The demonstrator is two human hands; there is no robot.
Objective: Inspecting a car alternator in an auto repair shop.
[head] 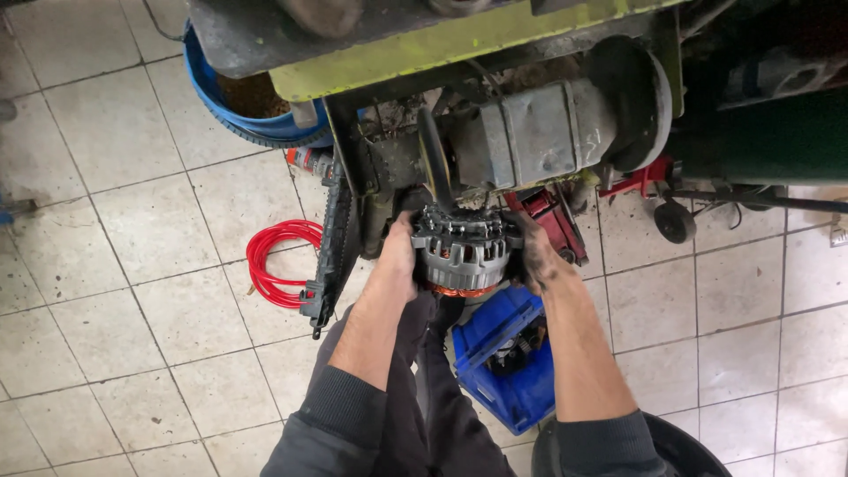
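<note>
A grey metal alternator [465, 251] with copper windings showing at its lower edge is held up between both hands, just below a dirty engine block [530, 132]. My left hand [399, 252] grips its left side. My right hand [533, 252], smeared with grease, grips its right side. A black belt [435, 159] hangs down from the engine right above the alternator.
A coiled red hose [274, 261] lies on the tiled floor at left, beside a black toothed bar [334, 238]. A blue crate [503, 353] sits below my hands. A blue tub [243, 97] is at upper left, a red jack [649, 181] at right, a yellow-green panel [442, 44] above.
</note>
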